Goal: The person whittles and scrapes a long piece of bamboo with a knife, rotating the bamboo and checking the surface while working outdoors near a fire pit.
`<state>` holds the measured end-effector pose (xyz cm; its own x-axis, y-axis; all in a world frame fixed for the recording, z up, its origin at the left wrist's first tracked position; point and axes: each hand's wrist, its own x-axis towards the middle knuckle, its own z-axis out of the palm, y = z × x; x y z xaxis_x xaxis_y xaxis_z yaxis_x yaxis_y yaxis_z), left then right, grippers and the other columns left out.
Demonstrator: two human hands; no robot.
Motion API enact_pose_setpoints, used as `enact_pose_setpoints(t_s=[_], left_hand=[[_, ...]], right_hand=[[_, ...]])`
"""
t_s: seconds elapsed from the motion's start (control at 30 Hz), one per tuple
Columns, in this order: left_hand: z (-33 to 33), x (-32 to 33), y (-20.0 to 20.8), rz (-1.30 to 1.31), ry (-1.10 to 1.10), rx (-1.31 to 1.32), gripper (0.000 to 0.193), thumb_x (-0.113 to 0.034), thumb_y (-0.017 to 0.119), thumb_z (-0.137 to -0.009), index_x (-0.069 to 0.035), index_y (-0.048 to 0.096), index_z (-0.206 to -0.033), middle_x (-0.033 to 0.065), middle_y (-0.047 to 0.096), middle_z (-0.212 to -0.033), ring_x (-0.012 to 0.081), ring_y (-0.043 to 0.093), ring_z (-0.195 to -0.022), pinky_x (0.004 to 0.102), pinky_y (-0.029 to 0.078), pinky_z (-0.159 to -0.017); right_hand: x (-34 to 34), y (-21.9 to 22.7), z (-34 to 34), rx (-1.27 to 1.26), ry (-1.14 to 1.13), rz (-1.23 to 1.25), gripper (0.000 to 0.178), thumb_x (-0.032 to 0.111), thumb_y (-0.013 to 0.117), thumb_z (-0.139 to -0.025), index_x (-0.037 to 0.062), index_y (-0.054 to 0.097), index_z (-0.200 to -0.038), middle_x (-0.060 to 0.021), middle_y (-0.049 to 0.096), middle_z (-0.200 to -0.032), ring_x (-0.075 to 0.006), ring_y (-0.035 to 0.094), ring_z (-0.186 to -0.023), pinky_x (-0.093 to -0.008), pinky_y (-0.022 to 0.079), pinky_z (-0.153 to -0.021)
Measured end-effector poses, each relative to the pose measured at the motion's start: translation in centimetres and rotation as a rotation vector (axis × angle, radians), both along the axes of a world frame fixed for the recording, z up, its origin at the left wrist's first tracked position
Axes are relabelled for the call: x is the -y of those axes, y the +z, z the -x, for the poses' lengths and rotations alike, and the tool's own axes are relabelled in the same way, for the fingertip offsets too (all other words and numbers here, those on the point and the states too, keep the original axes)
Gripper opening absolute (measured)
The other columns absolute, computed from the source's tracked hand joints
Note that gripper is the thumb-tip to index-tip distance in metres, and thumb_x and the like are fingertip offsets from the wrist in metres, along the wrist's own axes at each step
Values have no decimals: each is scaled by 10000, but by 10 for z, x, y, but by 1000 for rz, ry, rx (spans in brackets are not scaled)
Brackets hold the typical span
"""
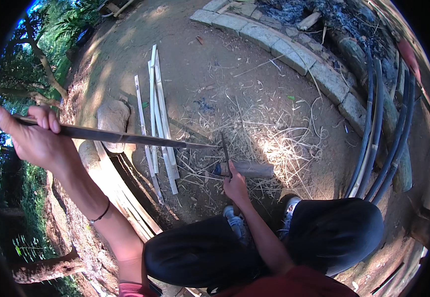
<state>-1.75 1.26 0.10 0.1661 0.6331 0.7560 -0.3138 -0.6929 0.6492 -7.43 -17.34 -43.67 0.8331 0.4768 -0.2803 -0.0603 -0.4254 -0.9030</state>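
Note:
My left hand is raised at the far left, fingers and thumb closed round a long, dark strip of split bamboo. The strip runs from the left edge to the middle of the view, its paler end thinning to a point. There it meets or passes just behind a narrow-bladed knife; I cannot tell whether they touch. My right hand grips the knife's handle, blade pointing away from me. Beneath, a short piece of log lies on the ground near my shoes, among curly pale shavings.
Several pale split strips lie beyond the bamboo, left of centre. More split lengths rest by a rounded log on the left. Dark bamboo poles lean at the right, near a curved stone border round ashes.

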Motion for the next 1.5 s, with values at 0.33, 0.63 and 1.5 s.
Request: enact_pose_setpoints(t_s=[0.33, 0.63, 1.5], left_hand=[[-16, -24, 33, 156, 122, 97, 479, -442, 623, -962, -84, 489, -673, 31, 457, -448, 105, 422, -317, 265, 338, -302], [-27, -35, 51, 206, 8, 36, 523, -465, 635, -947, -65, 505, -637, 26, 455, -427, 110, 443, -305, 273, 327, -289], [-23, 20, 10, 177, -378, 36, 509, -461, 548, -998, -90, 454, -663, 19, 427, -401, 90, 371, -283, 258, 286, -282]], right_hand=[[55, 54, -61, 178, -136, -5, 627, -1, 506, -835, -40, 395, -1452, -268, 647, -795, -323, 654, -689, -425, 492, -652], [55, 47, -74, 92, -175, -238, 619, -53, 494, -882, -4, 371, -1486, -89, 571, -690, -158, 519, -495, -328, 432, -471], [12, 240, -39, 26, 221, -472, 615, -25, 474, -915, 82, 363, -1510, -211, 693, -910, -173, 639, -679, -298, 498, -686]])
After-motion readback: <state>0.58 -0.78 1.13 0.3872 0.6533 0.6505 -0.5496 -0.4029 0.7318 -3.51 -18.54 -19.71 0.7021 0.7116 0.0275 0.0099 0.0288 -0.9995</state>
